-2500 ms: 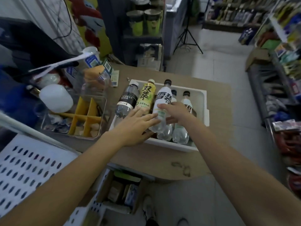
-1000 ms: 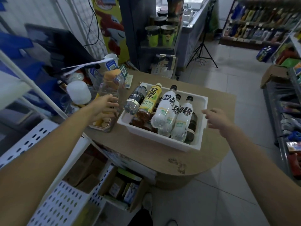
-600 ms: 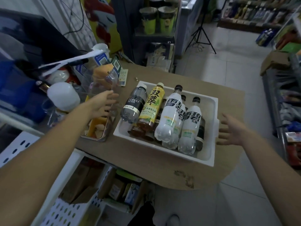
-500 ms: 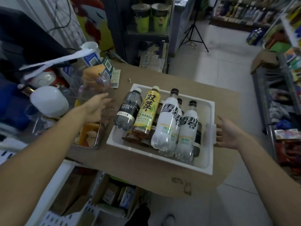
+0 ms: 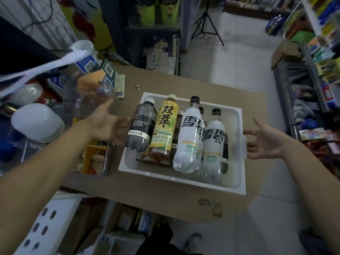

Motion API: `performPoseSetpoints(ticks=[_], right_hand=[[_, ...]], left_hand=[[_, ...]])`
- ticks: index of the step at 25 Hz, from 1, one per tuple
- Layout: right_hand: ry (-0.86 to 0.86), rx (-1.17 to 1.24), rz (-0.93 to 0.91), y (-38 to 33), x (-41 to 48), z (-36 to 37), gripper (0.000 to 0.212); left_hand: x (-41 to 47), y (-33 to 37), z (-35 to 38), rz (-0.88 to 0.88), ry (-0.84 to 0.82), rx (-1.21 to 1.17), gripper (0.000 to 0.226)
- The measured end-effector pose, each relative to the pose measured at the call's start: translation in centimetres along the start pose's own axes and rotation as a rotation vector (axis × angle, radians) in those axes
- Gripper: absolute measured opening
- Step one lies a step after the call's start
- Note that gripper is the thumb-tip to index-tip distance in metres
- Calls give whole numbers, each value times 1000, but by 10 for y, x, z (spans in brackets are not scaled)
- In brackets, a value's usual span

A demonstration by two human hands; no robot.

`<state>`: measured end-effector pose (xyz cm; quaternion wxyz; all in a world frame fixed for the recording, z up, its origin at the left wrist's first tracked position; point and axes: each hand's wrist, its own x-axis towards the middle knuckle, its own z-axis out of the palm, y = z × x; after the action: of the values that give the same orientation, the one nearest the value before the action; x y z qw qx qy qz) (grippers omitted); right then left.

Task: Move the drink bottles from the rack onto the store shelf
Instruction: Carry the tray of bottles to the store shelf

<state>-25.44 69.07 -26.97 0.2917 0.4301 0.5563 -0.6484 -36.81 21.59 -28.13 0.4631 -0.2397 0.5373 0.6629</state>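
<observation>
Both hands are open, fingers spread: the left hand (image 5: 108,126) is at the left side of the rack (image 5: 180,179), the right hand (image 5: 265,142) near its right side. The bottles (image 5: 187,137) lie stacked in the rack on the counter (image 5: 184,205). Grip both sides evenly and lift level, so the loose bottles do not roll.

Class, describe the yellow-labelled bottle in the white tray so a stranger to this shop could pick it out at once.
Find the wooden counter, then the white tray of lying bottles on it. Second from the left on top, between the dark Forest Soda bottle and a white-labelled bottle, lies the yellow bottle. Its bright yellow label with big black characters sets it apart.
</observation>
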Motion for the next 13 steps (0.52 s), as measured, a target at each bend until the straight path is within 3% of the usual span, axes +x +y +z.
performPoseSetpoints(ticks=[5,10,13], right_hand=[[-11,22,12,10,-6,3,69],[32,45,38,42,-25,-20,77],[83,66,24,62,-40,-45,81]], left_hand=[[4,-3,17,2,127,107,88],[2,-16,44,-24,60,193,81],[3,-29,80,-38,34,284,88]])
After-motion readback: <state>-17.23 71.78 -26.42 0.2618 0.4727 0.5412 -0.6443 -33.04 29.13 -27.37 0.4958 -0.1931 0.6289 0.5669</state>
